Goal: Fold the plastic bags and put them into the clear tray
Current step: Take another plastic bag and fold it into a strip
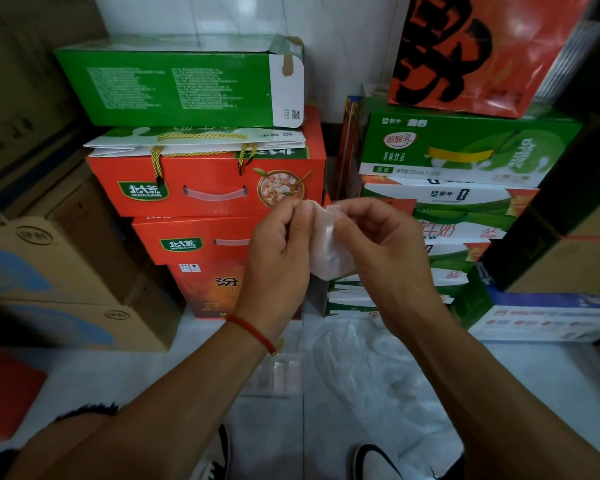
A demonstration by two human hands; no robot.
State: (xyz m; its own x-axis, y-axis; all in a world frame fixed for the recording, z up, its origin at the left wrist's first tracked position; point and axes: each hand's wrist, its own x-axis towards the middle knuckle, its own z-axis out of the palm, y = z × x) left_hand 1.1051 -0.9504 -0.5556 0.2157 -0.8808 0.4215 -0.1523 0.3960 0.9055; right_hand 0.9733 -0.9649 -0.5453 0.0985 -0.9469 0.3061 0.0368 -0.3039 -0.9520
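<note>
Item: folded plastic bag (pixel 328 251), pinched between left hand (pixel 278 258) and right hand (pixel 385 251), above the clear tray (pixel 274 372). Step: final fold. Next: lower into tray. Loose bags (pixel 371 368) right of tray, count unclear. Pale floor (pixel 153 382); stacked cartons (pixel 205 188) behind tray.

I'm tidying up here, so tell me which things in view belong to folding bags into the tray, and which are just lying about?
Job: folded plastic bag, held by left hand and right hand; loose plastic bag on floor; clear tray.

Lying about: red gift boxes, green cartons, brown cardboard boxes.
</note>
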